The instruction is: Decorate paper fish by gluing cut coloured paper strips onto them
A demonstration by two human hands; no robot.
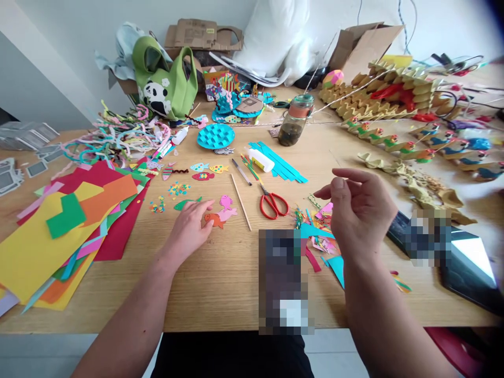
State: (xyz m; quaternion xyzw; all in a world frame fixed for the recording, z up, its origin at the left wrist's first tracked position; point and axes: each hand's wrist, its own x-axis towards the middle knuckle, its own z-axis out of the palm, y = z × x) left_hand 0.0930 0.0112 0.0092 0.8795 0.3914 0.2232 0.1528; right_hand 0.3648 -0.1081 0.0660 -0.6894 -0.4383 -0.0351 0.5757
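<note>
My left hand (pixel 192 223) is low over the table with its fingers stretched forward and apart. Its fingertips partly cover a green paper fish (pixel 183 203), and the thumb is at an orange paper fish (pixel 214 220); whether it presses on them I cannot tell. Pink paper fish (pixel 226 202) lie just right of these. My right hand (pixel 360 212) is raised above colourful paper scraps (pixel 323 244), fingers loosely bent and apart, with nothing visible in it. Between the hands lie a thin wooden stick (pixel 241 202) and red-handled scissors (pixel 273 205).
Coloured paper sheets (pixel 43 247) are piled at left. Decorated fish (pixel 203 176), a glue bottle (pixel 261 160), blue strips (pixel 281 163) and a blue scaled disc (pixel 216 136) lie farther back. A glass jar (pixel 292 123) stands behind. A blurred dark object (pixel 281 278) is near the front edge.
</note>
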